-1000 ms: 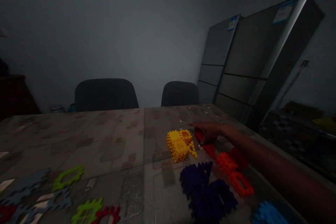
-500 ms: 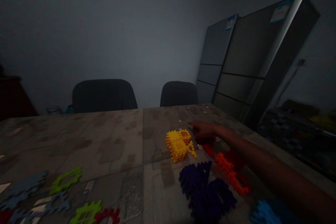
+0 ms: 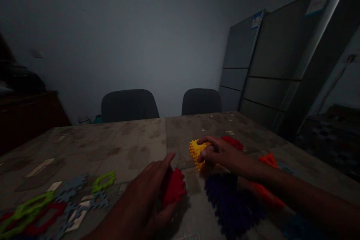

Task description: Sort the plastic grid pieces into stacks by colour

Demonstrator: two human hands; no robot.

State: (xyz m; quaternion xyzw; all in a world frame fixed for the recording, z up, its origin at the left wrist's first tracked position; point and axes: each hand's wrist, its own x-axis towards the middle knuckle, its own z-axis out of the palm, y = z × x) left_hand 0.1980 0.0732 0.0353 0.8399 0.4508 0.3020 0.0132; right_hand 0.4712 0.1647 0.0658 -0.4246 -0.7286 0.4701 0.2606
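Since the earlier frame, the person's left hand (image 3: 146,187) has come into view over the near side of the table (image 3: 135,150), and the right hand (image 3: 219,155) has drawn back from the far red pieces (image 3: 233,142) to the yellow block (image 3: 195,153). The view has swung a little toward the left.

The left hand holds a toothed red block (image 3: 176,185) between thumb and fingers, in front of the yellow one and apart from it. The right hand is partly curled, its index finger reaching over the top of the yellow block; whether it grips or merely touches cannot be told. That block rests beyond the dark purple pieces (image 3: 230,202), with orange pieces (image 3: 268,160) under and beside the right forearm.

For good handling, the red block would best be held lightly by opposite faces, since squeezing could spring its interlocked teeth. On the yellow block, a broad, even hold would probably serve better than a single fingertip, with the wrist kept high so the forearm does not drag the orange pieces.

No box or tray holds the loose flat pieces (image 3: 73,187) at the left; they lie directly on the table. Behind it stands a glass jar (image 3: 84,120), too dim to show any contents.
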